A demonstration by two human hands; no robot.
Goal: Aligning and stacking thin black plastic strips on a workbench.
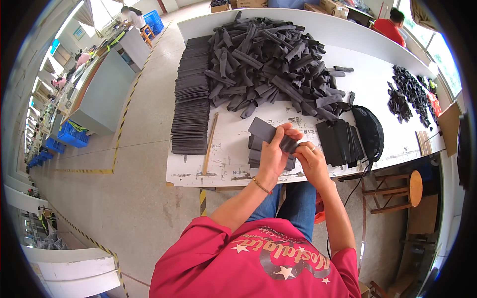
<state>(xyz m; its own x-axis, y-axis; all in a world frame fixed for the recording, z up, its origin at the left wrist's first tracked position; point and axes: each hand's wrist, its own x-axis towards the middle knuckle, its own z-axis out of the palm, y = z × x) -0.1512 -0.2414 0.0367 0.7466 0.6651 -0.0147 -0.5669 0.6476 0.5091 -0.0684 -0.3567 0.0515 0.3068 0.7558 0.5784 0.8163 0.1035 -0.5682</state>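
Head view: we see both hands over the near edge of the white counter (348, 54). Left hand (275, 151) is clenched on a dark flat fabric piece (271, 133), thumb on top, fingers wrapped under. Right hand (312, 160) pinches the same piece at its right end; the exact finger hold is partly hidden, so we can't tell how deep it goes. The piece is lifted just above a short stack of like pieces (254, 155) on the counter. A big heap of rolled dark tubes (271, 62) sits further back, a long row of flat stacked pieces (191, 99) runs along the counter's left side, and a fanned batch of flat pieces (340, 141) lies just right of the hands beside a black pouch (372, 131). A wooden stick (210, 144) lies between the row and the stack.

To handle this well, we judge: keep both ends pinched evenly, edges aligned, the piece taut, and work close above the stack so nothing slides off the edge.
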